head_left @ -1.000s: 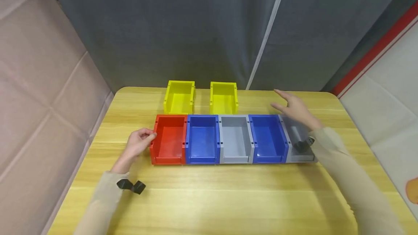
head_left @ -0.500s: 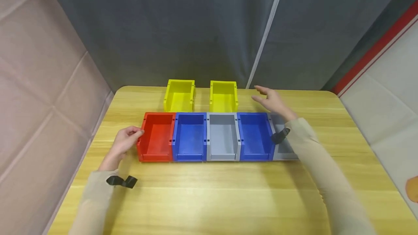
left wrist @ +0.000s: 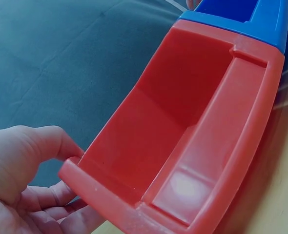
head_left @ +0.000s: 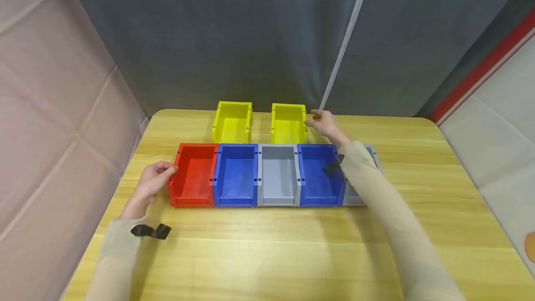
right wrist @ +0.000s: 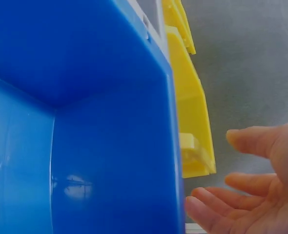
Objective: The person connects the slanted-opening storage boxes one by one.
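Observation:
A row of plastic storage bins lies side by side on the table: a red bin (head_left: pixel 193 173), a blue bin (head_left: pixel 236 173), a grey bin (head_left: pixel 278 171), a second blue bin (head_left: pixel 314 185) and another grey bin (head_left: pixel 353 194), partly hidden by the right sleeve. My left hand (head_left: pixel 149 184) pinches the red bin's left wall; the left wrist view has the thumb at its rim and curled fingers outside. Behind the row, my right hand (head_left: pixel 328 127) reaches to the right side of a yellow bin (head_left: pixel 288 127). Its thumb and fingers are spread, just short of the bin in the right wrist view.
A second yellow bin (head_left: pixel 232 127) stands behind the row, farther left. Past the back edge of the wooden table (head_left: pixel 251 254) hangs a dark grey curtain (head_left: pixel 209 36). Light panels flank both sides.
The row of bins has slid left along with my left hand on the red bin. My right hand has moved left to the nearer yellow bin, which has stayed put.

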A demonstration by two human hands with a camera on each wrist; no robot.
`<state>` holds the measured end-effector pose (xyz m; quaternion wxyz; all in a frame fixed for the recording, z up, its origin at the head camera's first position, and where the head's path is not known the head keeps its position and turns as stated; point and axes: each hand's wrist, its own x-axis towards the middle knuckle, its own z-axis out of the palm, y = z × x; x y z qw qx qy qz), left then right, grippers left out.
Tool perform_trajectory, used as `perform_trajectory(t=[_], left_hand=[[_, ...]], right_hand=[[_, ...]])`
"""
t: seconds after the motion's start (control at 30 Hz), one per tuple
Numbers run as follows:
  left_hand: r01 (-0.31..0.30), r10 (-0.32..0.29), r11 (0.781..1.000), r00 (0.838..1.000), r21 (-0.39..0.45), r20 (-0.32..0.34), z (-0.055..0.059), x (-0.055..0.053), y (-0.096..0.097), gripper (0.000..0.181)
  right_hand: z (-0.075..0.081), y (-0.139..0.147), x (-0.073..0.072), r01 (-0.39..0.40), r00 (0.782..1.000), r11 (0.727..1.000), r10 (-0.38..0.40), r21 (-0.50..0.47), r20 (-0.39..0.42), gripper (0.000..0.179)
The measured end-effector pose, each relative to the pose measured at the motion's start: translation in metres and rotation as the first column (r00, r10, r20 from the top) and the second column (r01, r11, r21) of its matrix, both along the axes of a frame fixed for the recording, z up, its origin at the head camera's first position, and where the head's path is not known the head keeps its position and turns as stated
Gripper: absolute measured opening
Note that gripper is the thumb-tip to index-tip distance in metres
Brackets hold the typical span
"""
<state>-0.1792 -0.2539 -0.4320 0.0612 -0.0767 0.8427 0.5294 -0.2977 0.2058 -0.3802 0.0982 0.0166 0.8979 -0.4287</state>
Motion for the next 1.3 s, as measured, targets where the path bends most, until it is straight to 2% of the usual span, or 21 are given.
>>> perform_trajectory(t=[0.27,0.43,0.67,0.97,1.13,1.3], left_hand=[[0.004,-0.004,1.0,1.0,0.019,-0.007,-0.003,0.0,-0.003,0.028],[0.015,-0.015,0.998,1.0,0.061,0.006,-0.004,0.0,-0.004,0.035],[0.038,-0.039,0.995,0.999,0.089,0.018,-0.004,0.001,-0.003,0.048],[0.05,-0.052,0.993,0.998,0.105,0.021,-0.006,0.001,-0.003,0.053],[0.052,-0.054,0.994,0.998,0.097,0.019,-0.007,0.001,-0.003,0.053],[0.044,-0.046,0.993,0.999,0.108,0.009,-0.008,0.002,-0.004,0.052]], right_hand=[[-0.006,-0.009,-0.01,0.118,0.984,0.991,-0.107,-0.068,0.143,0.055],[-0.011,-0.011,-0.016,0.147,0.978,0.985,-0.13,-0.093,0.165,0.051],[-0.018,-0.013,-0.02,0.167,0.976,0.983,-0.154,-0.079,0.155,0.044],[-0.019,-0.011,-0.021,0.252,0.962,0.964,-0.24,-0.08,0.133,0.036],[-0.012,-0.004,-0.022,0.299,0.953,0.952,-0.293,-0.07,0.077,0.029],[0.007,0.01,-0.022,0.304,0.953,0.95,-0.303,-0.069,0.026,0.031]])
